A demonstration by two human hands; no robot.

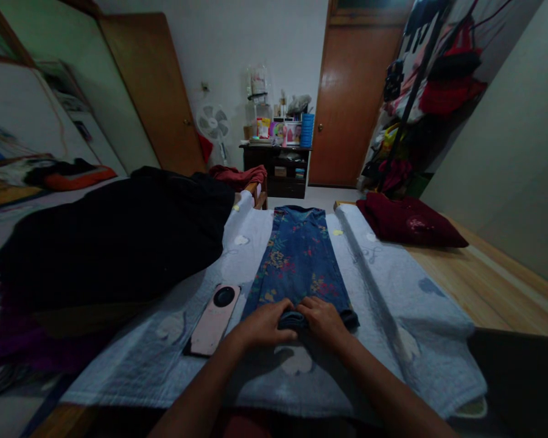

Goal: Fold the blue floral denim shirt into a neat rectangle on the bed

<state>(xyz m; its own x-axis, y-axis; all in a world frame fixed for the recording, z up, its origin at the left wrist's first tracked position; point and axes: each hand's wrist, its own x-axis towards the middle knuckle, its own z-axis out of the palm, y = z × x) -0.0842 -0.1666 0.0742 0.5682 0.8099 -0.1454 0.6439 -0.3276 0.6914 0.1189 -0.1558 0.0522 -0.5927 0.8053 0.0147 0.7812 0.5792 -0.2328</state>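
A long, narrow folded blue garment with red and yellow flowers (301,255) lies flat on a pale blue bed cover, its far end toward the doorway. The near end is rolled up. My left hand (269,322) is closed on the left of this roll, thumb below and fingers over the top. Close beside it, my right hand (322,319) grips the roll from the right, its fingers curled over the cloth. Between the hands a few rolled layers show. A pink phone with a round black camera ring (214,322) lies left of my left hand, apart from it.
A large black cloth heap (119,237) covers the left side. At the right, a folded maroon garment (411,222) rests on a wooden board (497,274). The bed cover (374,328) has a raised ridge. Farther back stand a fan (213,125) and a dark cabinet (274,170).
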